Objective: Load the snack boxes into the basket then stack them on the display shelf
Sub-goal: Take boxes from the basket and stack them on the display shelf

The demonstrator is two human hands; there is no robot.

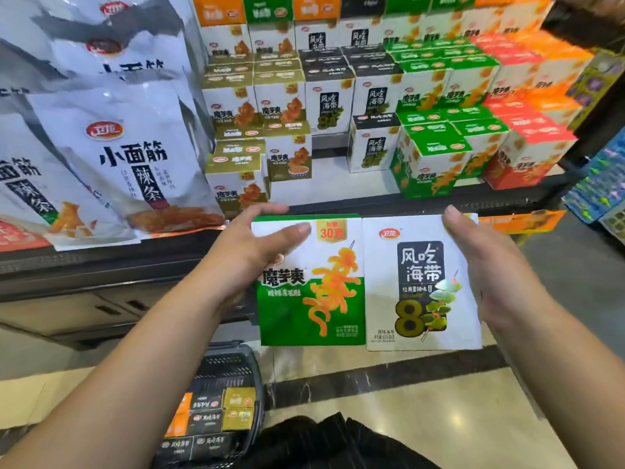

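I hold two snack boxes side by side at chest height, just in front of the display shelf [422,198]. My left hand [250,252] grips the left edge of a green and white box [314,299]. My right hand [487,265] grips the right edge of a white box with black lettering [419,289]. The two boxes touch along their inner edges. Below on the floor stands a dark basket [252,377] with several more boxes inside, partly hidden by my left forearm.
The shelf carries stacked boxes in gold [236,174], black and white [372,143], green [433,157] and red [527,157] rows, with a bare gap [324,187] at its front centre. Large white snack bags [135,157] fill the left shelf. Tiled floor lies below.
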